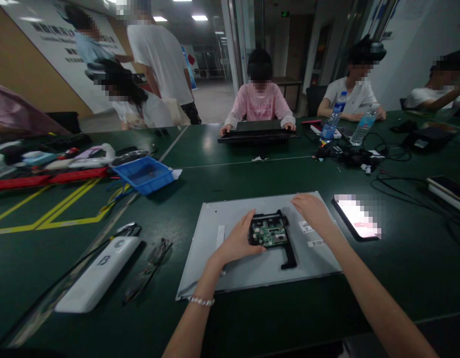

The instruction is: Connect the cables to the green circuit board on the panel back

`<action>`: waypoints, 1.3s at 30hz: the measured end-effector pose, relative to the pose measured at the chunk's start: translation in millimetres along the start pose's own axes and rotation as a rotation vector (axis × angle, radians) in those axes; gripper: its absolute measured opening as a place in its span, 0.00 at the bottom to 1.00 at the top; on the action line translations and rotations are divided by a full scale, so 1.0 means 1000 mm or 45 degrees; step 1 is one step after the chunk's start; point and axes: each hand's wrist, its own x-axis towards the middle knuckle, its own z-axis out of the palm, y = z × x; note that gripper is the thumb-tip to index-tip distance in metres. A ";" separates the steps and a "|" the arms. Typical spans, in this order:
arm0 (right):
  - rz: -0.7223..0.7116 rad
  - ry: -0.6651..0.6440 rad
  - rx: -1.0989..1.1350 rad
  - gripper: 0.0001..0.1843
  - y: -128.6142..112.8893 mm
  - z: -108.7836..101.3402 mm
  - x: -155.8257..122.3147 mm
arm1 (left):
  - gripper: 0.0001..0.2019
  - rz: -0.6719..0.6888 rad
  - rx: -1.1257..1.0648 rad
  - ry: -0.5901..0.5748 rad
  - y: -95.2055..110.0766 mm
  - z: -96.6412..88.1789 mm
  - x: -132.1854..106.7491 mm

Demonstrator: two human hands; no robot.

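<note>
A grey metal panel (252, 268) lies flat on the dark green table in front of me. On it sits a black plastic frame holding a green circuit board (269, 233). My left hand (239, 241) grips the left edge of that frame, with the thumb over the board's near side. My right hand (312, 211) rests palm down on the panel just right of the frame, fingers together and stretched out, holding nothing. A bead bracelet circles my left wrist.
A lit phone (358, 219) lies right of the panel. A white power bank (98, 273) and glasses (148, 268) lie at the left, a blue bin (144, 174) further back. Several people sit across the table, with water bottles (332, 119) and cables (349, 154).
</note>
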 end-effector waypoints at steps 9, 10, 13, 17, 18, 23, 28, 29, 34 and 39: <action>0.139 0.002 0.324 0.18 0.024 0.009 -0.031 | 0.53 -0.041 -0.015 -0.027 0.012 -0.005 -0.001; 0.160 0.020 0.328 0.17 0.027 0.007 -0.032 | 0.53 -0.040 -0.015 -0.023 0.012 -0.006 -0.001; 0.225 0.023 0.340 0.17 0.033 0.002 -0.037 | 0.52 -0.039 -0.010 -0.018 0.013 -0.006 -0.001; 0.271 -0.050 0.403 0.16 0.039 -0.005 -0.045 | 0.52 -0.036 -0.019 -0.023 0.014 -0.006 0.000; 0.271 -0.080 0.427 0.16 0.040 -0.006 -0.047 | 0.52 -0.038 -0.020 -0.024 0.015 -0.007 0.000; 0.236 -0.215 0.542 0.14 0.045 -0.009 -0.053 | 0.52 -0.048 -0.005 -0.038 0.015 -0.006 0.001; 0.262 -0.293 0.610 0.12 0.049 -0.004 -0.052 | 0.51 -0.015 0.001 -0.026 0.013 -0.006 0.002; 0.268 -0.293 0.604 0.11 0.049 -0.004 -0.052 | 0.51 -0.016 0.000 -0.030 0.013 -0.006 0.002; 0.298 -0.286 0.559 0.12 0.051 -0.006 -0.052 | 0.51 -0.026 0.002 -0.044 0.013 -0.007 0.002; 0.335 -0.218 0.456 0.12 0.048 -0.009 -0.053 | 0.50 -0.040 0.027 -0.052 0.013 -0.006 0.001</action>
